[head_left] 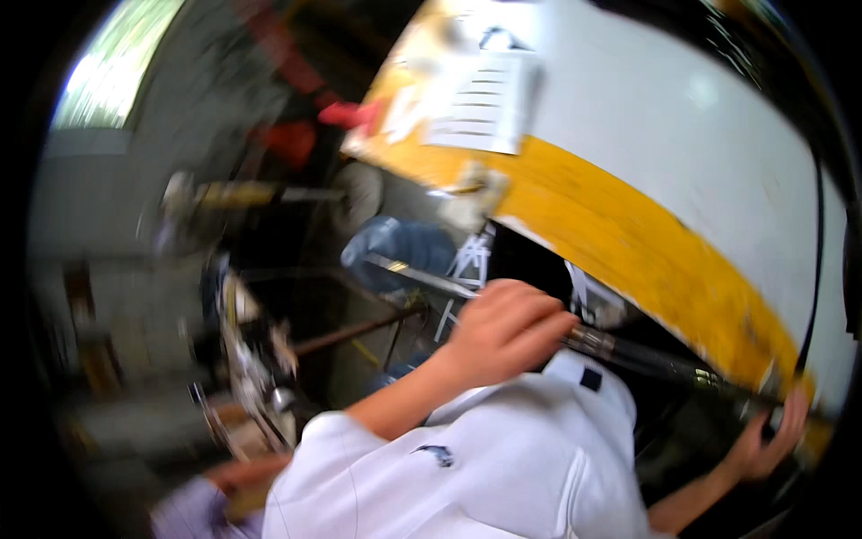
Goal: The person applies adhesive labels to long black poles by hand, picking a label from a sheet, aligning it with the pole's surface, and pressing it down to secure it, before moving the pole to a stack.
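The left hand (512, 328) grips a long rod (642, 356), slanting from ten to four o'clock beside the yellow-edged table (664, 135); the right hand (768, 442) (blurred, grip unclear) is near its four-o'clock end; rod already in hand, what remains doesn't show

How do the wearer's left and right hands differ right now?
The left hand is wrapped around the long rod, back of the hand up; the right hand is at or near the rod's dark end, its grip unclear. The left hand is close to mid-picture; the right hand is far right, by the yellow-edged table. Both are bare.
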Action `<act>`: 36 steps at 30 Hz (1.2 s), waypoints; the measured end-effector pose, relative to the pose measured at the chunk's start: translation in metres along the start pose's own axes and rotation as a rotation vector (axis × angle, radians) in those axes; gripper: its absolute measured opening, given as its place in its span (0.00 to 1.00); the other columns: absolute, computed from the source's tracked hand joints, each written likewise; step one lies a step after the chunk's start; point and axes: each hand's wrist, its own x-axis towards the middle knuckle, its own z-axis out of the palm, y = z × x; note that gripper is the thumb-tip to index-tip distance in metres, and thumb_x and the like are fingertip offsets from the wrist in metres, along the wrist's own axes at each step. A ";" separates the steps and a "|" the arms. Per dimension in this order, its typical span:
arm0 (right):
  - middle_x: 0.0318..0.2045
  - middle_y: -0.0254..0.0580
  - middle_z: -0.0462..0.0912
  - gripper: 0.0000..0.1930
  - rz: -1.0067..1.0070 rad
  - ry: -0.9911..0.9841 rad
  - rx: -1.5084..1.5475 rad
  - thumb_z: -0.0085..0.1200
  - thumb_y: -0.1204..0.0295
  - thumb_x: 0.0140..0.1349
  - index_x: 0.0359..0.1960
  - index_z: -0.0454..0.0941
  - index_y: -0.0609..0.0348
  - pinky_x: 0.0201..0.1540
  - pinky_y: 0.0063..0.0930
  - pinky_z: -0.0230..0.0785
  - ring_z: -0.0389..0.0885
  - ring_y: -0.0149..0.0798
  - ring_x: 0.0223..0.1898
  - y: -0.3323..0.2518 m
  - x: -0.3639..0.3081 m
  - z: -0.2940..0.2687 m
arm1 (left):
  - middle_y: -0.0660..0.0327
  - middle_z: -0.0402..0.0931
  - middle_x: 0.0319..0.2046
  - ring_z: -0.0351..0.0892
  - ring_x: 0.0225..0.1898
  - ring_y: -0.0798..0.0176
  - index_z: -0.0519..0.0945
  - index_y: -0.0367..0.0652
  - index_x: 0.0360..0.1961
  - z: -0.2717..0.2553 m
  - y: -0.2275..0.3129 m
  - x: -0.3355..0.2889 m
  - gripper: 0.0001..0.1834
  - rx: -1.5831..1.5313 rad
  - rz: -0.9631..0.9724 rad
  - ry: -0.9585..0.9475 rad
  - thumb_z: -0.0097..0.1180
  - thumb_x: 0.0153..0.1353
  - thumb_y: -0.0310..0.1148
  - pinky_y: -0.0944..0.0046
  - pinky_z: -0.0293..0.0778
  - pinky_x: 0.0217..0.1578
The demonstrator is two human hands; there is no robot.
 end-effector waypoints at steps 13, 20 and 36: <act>0.28 0.43 0.82 0.20 -0.263 0.236 -0.026 0.46 0.57 0.68 0.31 0.80 0.61 0.35 0.39 0.72 0.80 0.46 0.30 -0.021 0.046 -0.007 | 0.61 0.69 0.28 0.69 0.29 0.61 0.73 0.40 0.41 0.025 0.019 -0.007 0.11 0.030 0.105 0.265 0.56 0.59 0.32 0.60 0.70 0.40; 0.40 0.49 0.80 0.11 -0.176 -0.070 -0.210 0.56 0.74 0.57 0.42 0.76 0.64 0.46 0.38 0.68 0.75 0.47 0.39 0.042 -0.022 -0.002 | 0.63 0.72 0.30 0.73 0.32 0.62 0.75 0.42 0.40 0.010 0.002 0.002 0.11 0.071 0.142 0.190 0.57 0.57 0.33 0.62 0.71 0.41; 0.39 0.43 0.79 0.16 -0.118 -0.130 0.090 0.58 0.85 0.52 0.44 0.81 0.62 0.48 0.42 0.67 0.76 0.46 0.41 -0.028 0.003 -0.034 | 0.62 0.72 0.31 0.72 0.33 0.62 0.63 0.48 0.58 -0.092 0.007 0.034 0.28 -0.531 0.134 0.564 0.55 0.62 0.50 0.60 0.68 0.36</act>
